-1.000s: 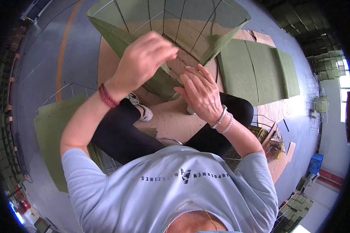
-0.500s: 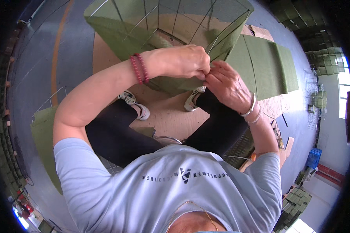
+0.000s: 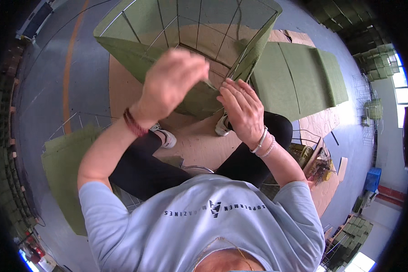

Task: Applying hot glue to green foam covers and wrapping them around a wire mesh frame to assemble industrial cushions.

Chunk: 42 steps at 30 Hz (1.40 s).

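Observation:
A wire-framed basket (image 3: pixel 133 47) lined with green fabric stands open in front of me, one corner toward my hands. My left hand (image 3: pixel 170 86), blurred by motion, is closed in front of the basket's near side. From its fingertips a thin pale strand (image 3: pixel 210 84) runs toward my right hand; whether it is thread or something stiffer I cannot tell. My right hand (image 3: pixel 244 111) rests at the near right corner of the basket, fingers bent together on the fabric edge. What lies under those fingertips is hidden.
Flat green fabric pieces (image 3: pixel 299 77) lie to the right of the basket, and more green sheets (image 3: pixel 68 167) at the left. Brown cardboard (image 3: pixel 192 149) covers the floor beneath my feet. Tools and a small container (image 3: pixel 301 154) sit by my right knee. A blue crate (image 3: pixel 373 179) stands farther right.
My left hand has pulled away from the right one, to the left and toward me, drawing the thin strand. My right hand has shifted slightly left, and the basket appears a little more left.

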### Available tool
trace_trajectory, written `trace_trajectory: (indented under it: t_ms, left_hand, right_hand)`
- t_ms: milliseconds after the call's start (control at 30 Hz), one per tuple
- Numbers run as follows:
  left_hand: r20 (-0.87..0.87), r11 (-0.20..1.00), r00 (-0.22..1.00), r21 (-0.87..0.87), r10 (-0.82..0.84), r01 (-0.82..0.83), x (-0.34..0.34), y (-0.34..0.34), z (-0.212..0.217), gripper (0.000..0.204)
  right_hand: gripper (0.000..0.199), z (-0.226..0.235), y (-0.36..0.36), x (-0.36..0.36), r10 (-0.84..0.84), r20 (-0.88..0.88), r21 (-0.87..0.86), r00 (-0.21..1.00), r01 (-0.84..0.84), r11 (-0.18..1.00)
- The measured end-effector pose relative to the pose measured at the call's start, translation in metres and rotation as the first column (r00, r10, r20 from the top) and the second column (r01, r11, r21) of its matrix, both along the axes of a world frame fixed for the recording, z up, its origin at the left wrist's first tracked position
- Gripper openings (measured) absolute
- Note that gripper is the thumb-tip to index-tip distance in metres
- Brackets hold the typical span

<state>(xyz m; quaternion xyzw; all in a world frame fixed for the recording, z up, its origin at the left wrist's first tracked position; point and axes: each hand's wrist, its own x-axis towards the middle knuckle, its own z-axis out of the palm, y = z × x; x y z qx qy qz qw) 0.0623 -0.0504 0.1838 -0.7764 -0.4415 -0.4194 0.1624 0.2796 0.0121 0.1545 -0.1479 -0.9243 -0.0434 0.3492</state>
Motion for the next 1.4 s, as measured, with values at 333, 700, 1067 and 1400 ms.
trace_trajectory:
  t_ms: [333, 700, 1067, 1400]
  left_hand:
    - [-0.116, 0.967, 0.983, -0.227, -0.143, 0.114, 0.005, 0.01, -0.019, 0.02]
    - [0.112, 0.273, 0.916, -0.935, -0.385, 0.228, -0.014, 0.074, 0.028, 0.019]
    - [-0.159, 0.999, 0.986, 0.004, 0.046, -0.046, -0.021, -0.017, -0.027, 0.03]
    - [-0.027, 0.812, 0.926, -0.491, -0.377, 0.316, -0.042, 0.043, -0.01, 0.013]
  right_hand:
    - [0.014, 0.008, 0.01, -0.004, 0.012, 0.03, -0.22, 0.999, -0.005, 0.975]
    - [0.014, 0.018, -0.008, -0.027, -0.101, 0.102, -0.144, 0.99, 0.115, 0.983]
    - [0.014, -0.001, -0.007, -0.024, -0.068, 0.1, -0.232, 0.993, 0.089, 0.969]
    - [0.018, 0.014, 0.001, -0.021, -0.059, 0.216, -0.381, 0.975, 0.14, 0.914]
